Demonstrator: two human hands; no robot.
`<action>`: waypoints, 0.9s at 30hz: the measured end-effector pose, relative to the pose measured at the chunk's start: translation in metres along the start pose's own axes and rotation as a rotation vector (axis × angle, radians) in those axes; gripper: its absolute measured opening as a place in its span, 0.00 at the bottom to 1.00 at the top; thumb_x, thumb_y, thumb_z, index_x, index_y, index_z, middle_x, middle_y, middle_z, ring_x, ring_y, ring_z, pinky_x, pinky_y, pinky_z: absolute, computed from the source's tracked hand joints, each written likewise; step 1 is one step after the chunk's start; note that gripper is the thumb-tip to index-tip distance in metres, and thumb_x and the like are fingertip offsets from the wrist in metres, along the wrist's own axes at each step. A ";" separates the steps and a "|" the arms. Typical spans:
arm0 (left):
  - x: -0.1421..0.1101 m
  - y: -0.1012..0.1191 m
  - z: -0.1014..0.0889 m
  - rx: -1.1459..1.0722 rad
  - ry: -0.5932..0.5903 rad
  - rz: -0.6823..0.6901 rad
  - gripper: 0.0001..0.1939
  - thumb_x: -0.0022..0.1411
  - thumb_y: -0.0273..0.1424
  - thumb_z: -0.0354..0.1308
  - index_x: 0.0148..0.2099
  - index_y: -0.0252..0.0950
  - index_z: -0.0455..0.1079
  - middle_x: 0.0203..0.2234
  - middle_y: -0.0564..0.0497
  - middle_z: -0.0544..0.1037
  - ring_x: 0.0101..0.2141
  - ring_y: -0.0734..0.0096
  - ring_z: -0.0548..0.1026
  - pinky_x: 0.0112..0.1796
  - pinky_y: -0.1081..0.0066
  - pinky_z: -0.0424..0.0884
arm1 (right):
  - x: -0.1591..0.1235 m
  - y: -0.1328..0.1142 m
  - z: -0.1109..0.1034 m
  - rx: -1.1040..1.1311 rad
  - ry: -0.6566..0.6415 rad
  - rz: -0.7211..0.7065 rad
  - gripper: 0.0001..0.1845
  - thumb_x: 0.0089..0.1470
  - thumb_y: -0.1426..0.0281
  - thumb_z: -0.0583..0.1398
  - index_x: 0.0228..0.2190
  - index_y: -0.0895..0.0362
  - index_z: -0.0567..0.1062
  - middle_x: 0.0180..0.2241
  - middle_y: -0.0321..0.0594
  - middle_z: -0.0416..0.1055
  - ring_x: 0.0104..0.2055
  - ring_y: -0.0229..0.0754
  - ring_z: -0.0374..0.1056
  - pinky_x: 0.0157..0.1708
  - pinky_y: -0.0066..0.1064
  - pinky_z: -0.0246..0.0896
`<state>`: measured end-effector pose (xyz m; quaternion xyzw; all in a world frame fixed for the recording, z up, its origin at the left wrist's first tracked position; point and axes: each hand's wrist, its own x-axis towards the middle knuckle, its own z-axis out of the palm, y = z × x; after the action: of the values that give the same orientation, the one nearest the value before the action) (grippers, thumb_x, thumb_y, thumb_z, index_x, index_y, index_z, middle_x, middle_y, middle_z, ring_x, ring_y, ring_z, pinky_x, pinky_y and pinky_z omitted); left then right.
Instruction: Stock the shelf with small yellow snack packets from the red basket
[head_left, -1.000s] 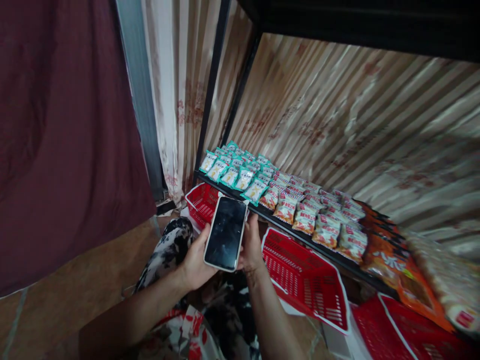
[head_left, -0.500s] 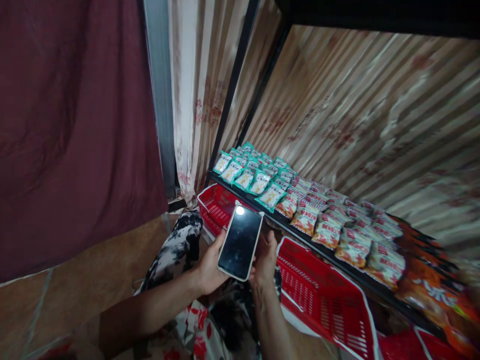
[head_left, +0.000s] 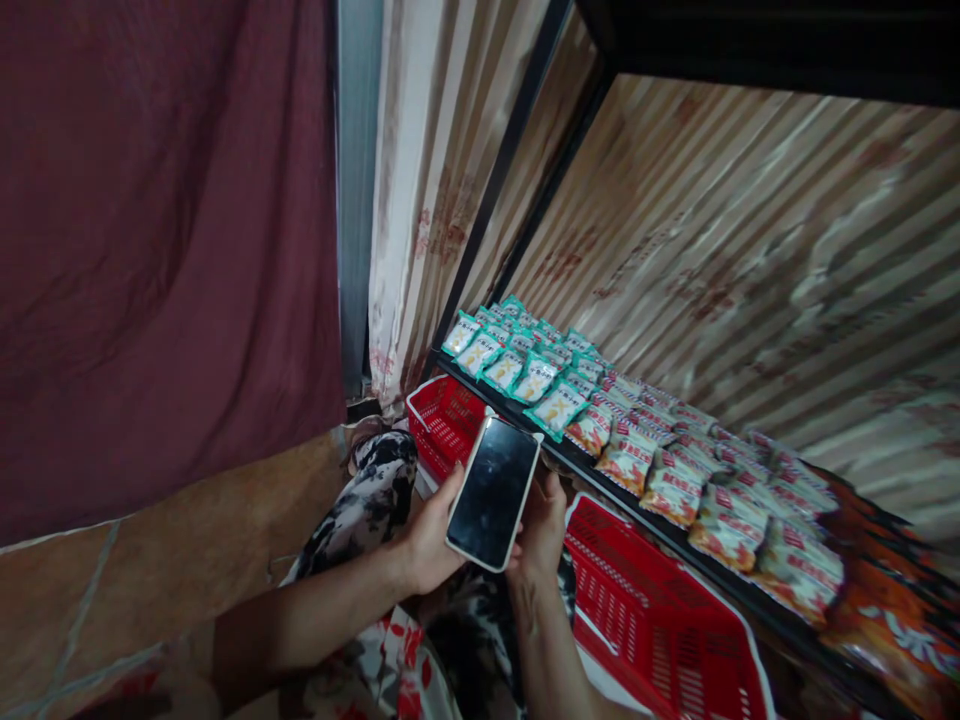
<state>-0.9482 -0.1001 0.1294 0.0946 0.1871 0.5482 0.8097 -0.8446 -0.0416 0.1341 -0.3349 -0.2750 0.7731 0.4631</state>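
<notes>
A smartphone [head_left: 493, 495] with a dark screen and a pale case with small ear-like corners is held upright, slightly tilted, above my lap. My left hand [head_left: 435, 540] is closed around its left edge, with the thumb along the side. Close against the lower right edge is my right hand [head_left: 541, 530], its fingers partly hidden behind the phone and its thumb raised away from the screen. The right hand seems to support the phone from behind.
A low black shelf [head_left: 577, 462] holds green snack bags [head_left: 536, 378], white-and-red snack bags [head_left: 726, 522] and orange bags [head_left: 889, 635]. Red baskets [head_left: 448, 418] stand beneath its front edge. A maroon curtain [head_left: 165, 250] hangs at left above the tiled floor [head_left: 187, 570].
The view has shifted, so the shelf and hands sit slightly further right and lower. The bright reflection on the phone screen is gone. The grip looks the same.
</notes>
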 end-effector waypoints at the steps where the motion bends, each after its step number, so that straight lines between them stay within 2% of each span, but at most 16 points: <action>1: 0.001 -0.002 -0.001 -0.014 0.003 -0.008 0.37 0.64 0.52 0.33 0.49 0.27 0.70 0.35 0.38 0.79 0.37 0.54 0.77 0.46 0.52 0.65 | -0.001 0.000 0.001 -0.002 0.041 -0.018 0.17 0.47 0.53 0.58 0.25 0.54 0.70 0.11 0.27 0.63 0.09 0.31 0.51 0.09 0.24 0.48; 4: 0.004 -0.006 -0.006 -0.055 -0.008 -0.017 0.37 0.64 0.52 0.34 0.50 0.28 0.70 0.36 0.37 0.78 0.38 0.53 0.77 0.46 0.52 0.65 | -0.002 -0.001 0.002 -0.013 0.099 -0.061 0.15 0.47 0.55 0.58 0.26 0.54 0.70 0.12 0.27 0.64 0.10 0.31 0.54 0.10 0.24 0.52; 8: 0.007 -0.009 -0.011 -0.067 -0.015 -0.011 0.36 0.64 0.52 0.35 0.50 0.28 0.70 0.37 0.37 0.78 0.40 0.52 0.76 0.46 0.51 0.64 | 0.000 0.001 0.000 -0.034 0.067 -0.067 0.16 0.48 0.54 0.57 0.28 0.54 0.71 0.12 0.26 0.64 0.09 0.32 0.54 0.11 0.25 0.54; 11: 0.009 -0.008 -0.012 -0.064 0.004 -0.013 0.37 0.63 0.53 0.35 0.49 0.27 0.70 0.37 0.36 0.78 0.39 0.51 0.76 0.46 0.49 0.64 | 0.002 0.001 0.000 -0.050 0.063 -0.040 0.17 0.48 0.53 0.57 0.24 0.54 0.69 0.10 0.25 0.60 0.08 0.31 0.51 0.10 0.24 0.50; 16: 0.013 -0.005 -0.011 -0.070 0.017 -0.032 0.38 0.63 0.53 0.33 0.49 0.26 0.70 0.37 0.35 0.78 0.39 0.52 0.76 0.46 0.50 0.64 | 0.006 0.001 0.005 -0.059 0.147 -0.004 0.19 0.46 0.51 0.57 0.20 0.54 0.67 0.07 0.25 0.54 0.07 0.29 0.45 0.08 0.23 0.38; 20: 0.017 -0.001 -0.011 -0.079 0.033 -0.041 0.37 0.64 0.52 0.33 0.50 0.27 0.70 0.37 0.36 0.78 0.39 0.53 0.76 0.46 0.52 0.65 | 0.012 0.001 0.006 -0.079 0.227 -0.052 0.19 0.45 0.51 0.57 0.23 0.54 0.69 0.09 0.25 0.57 0.09 0.30 0.45 0.10 0.24 0.43; 24: 0.020 0.003 -0.012 -0.072 0.003 -0.037 0.37 0.64 0.53 0.34 0.51 0.28 0.69 0.36 0.37 0.78 0.38 0.54 0.76 0.46 0.52 0.64 | 0.019 0.001 0.005 -0.125 0.193 -0.038 0.21 0.47 0.50 0.55 0.19 0.54 0.66 0.08 0.24 0.51 0.09 0.30 0.43 0.12 0.25 0.46; 27: 0.022 0.007 -0.014 -0.072 -0.011 -0.040 0.38 0.63 0.53 0.34 0.51 0.27 0.69 0.37 0.36 0.78 0.38 0.53 0.76 0.46 0.52 0.65 | 0.025 0.003 0.004 -0.133 0.180 -0.080 0.20 0.47 0.50 0.55 0.23 0.55 0.68 0.09 0.24 0.53 0.09 0.30 0.45 0.13 0.26 0.48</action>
<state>-0.9521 -0.0776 0.1148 0.0647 0.1648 0.5379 0.8242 -0.8576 -0.0211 0.1283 -0.4218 -0.2961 0.7010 0.4930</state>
